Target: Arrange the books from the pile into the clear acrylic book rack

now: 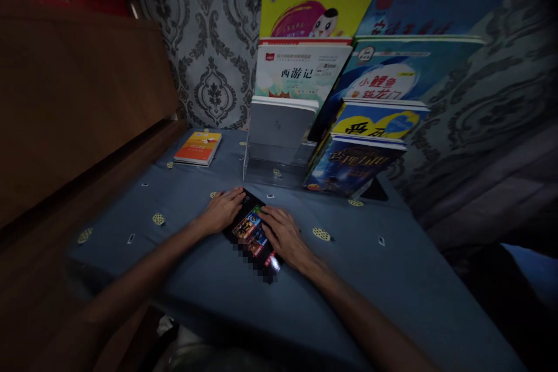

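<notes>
A dark book [249, 225] with small coloured pictures on its cover lies tilted on the cloth-covered table, and part of its lower end is pixelated. My left hand [223, 210] rests on the book's upper left edge with its fingers stretched toward the top corner. On the right side of the cover lies my right hand [283, 236], fingers extended and apart. Both hands touch the book, which stays flat on the table. Parts of its edges are hidden under the hands.
Behind the book stands a clear rack [274, 171] with a grey-covered book [281, 125] and several upright books, including a dark blue one [353, 165]. An orange and yellow book stack [198, 148] lies at the back left. A wooden cabinet [82, 99] borders the table's left.
</notes>
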The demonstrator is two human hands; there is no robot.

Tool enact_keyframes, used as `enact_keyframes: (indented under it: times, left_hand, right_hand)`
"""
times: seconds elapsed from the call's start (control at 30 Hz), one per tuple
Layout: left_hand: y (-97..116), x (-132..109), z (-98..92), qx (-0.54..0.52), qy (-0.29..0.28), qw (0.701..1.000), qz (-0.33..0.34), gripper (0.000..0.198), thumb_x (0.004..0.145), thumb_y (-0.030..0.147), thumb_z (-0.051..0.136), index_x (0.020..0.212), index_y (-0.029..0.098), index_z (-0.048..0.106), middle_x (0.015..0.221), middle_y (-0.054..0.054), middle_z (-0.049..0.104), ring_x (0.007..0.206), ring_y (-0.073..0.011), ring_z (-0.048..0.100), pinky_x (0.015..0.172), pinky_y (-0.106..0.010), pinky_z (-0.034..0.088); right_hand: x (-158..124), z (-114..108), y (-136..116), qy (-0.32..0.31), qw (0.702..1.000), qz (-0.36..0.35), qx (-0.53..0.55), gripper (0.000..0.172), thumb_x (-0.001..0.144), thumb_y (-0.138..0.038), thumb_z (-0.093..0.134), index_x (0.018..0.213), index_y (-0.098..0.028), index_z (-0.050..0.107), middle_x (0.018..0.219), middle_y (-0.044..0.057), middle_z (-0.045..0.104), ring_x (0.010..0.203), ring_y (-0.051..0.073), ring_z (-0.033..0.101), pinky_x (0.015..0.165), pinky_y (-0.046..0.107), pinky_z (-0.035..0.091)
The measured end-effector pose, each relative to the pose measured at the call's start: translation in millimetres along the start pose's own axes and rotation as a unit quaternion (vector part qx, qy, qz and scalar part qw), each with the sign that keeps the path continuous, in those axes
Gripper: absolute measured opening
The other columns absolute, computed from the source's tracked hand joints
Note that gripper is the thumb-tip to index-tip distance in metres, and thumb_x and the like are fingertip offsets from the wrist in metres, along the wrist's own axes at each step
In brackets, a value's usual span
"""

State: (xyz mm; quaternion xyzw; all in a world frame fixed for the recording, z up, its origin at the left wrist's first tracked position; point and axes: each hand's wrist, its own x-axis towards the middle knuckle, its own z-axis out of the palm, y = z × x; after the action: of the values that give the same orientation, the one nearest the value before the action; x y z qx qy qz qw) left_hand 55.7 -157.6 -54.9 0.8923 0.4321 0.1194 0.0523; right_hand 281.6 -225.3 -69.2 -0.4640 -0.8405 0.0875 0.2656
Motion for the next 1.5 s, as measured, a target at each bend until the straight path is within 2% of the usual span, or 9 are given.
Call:
enact_keyframes:
  times: [0.17,0.33,0.4,0.5,0.73,0.9,1.17,1.4,1.5]
  left_hand:
    - [-29,18,-4.8,-0.119,0.005,0.992,0.041,0.043,0.094,0.01,0.039,0.13,0.015,0.062,0.132,-0.012,0.065,0.122,-0.0212,0.061,0.106,-0.036,0.044]
    - [-61,31,-1.3,-0.299,0.013,0.953,0.044,0.045,0.093,0.015,0.04,0.134,0.014,0.058,0.124,-0.009,0.071,0.117,-0.0204,0.064,0.106,-0.037,0.045]
    - [-68,33,3.4,-0.34,0.01,0.94,0.032,0.047,0.092,0.016,0.04,0.137,0.013,0.055,0.124,-0.009,0.071,0.118,-0.0207,0.063,0.108,-0.038,0.044]
    - [-73,33,10.4,-0.359,0.008,0.933,0.021,0.048,0.091,0.017,0.041,0.137,0.011,0.053,0.126,-0.011,0.07,0.119,-0.0221,0.062,0.109,-0.041,0.042]
    - [-75,33,15.3,-0.382,0.004,0.924,0.017,0.047,0.091,0.018,0.042,0.136,0.012,0.053,0.127,-0.01,0.069,0.118,-0.0214,0.063,0.107,-0.039,0.044]
    - [-75,34,14.3,-0.386,-0.002,0.922,0.008,0.048,0.09,0.017,0.043,0.136,0.011,0.053,0.127,-0.011,0.069,0.118,-0.0227,0.063,0.108,-0.04,0.043]
    - [-74,33,17.2,-0.409,0.003,0.912,0.007,0.048,0.089,0.015,0.042,0.136,0.011,0.052,0.128,-0.012,0.068,0.119,-0.0217,0.063,0.109,-0.041,0.043]
    - [-71,31,15.1,-0.388,0.005,0.921,0.014,0.045,0.093,0.02,0.044,0.136,0.012,0.051,0.127,-0.012,0.069,0.118,-0.0213,0.063,0.108,-0.039,0.043]
    - [-64,28,9.2,-0.335,0.02,0.942,0.022,0.042,0.096,0.025,0.045,0.136,0.014,0.053,0.128,-0.011,0.068,0.118,-0.0218,0.061,0.105,-0.038,0.043]
  right_hand:
    - [3,-1,-5,-0.021,0.999,-0.012,-0.024,0.038,0.099,-0.022,0.04,0.129,-0.016,0.064,0.133,0.016,0.064,0.128,0.03,0.054,0.106,0.055,0.043]
    - [17,10,-35,-0.091,0.988,-0.125,0.002,0.037,0.099,-0.019,0.042,0.13,-0.022,0.062,0.135,0.01,0.065,0.135,0.025,0.049,0.114,0.053,0.035]
    - [28,18,-50,-0.126,0.978,-0.167,0.016,0.04,0.098,-0.017,0.043,0.134,-0.024,0.059,0.138,0.008,0.062,0.137,0.023,0.047,0.115,0.049,0.034]
    - [44,29,-66,-0.157,0.969,-0.19,0.016,0.042,0.098,-0.016,0.044,0.137,-0.023,0.057,0.141,0.008,0.061,0.138,0.021,0.046,0.117,0.048,0.032]
    - [60,34,-61,-0.158,0.97,-0.172,0.068,0.041,0.102,-0.02,0.038,0.14,-0.024,0.053,0.142,0.005,0.06,0.135,0.015,0.05,0.118,0.041,0.032]
    - [66,34,-45,-0.139,0.979,-0.138,0.057,0.041,0.102,-0.02,0.039,0.139,-0.02,0.054,0.141,0.008,0.06,0.136,0.017,0.049,0.12,0.044,0.029]
    - [73,38,-11,-0.076,0.995,-0.067,0.022,0.041,0.1,-0.019,0.039,0.138,-0.016,0.054,0.143,0.014,0.057,0.138,0.022,0.047,0.119,0.05,0.032]
    - [72,34,-6,-0.046,0.998,-0.032,0.01,0.042,0.098,-0.017,0.039,0.136,-0.014,0.055,0.143,0.016,0.057,0.136,0.024,0.049,0.116,0.05,0.037]
    - [61,28,-7,-0.04,0.999,0.002,-0.014,0.042,0.098,-0.019,0.039,0.136,-0.012,0.055,0.144,0.018,0.055,0.137,0.026,0.048,0.117,0.052,0.035]
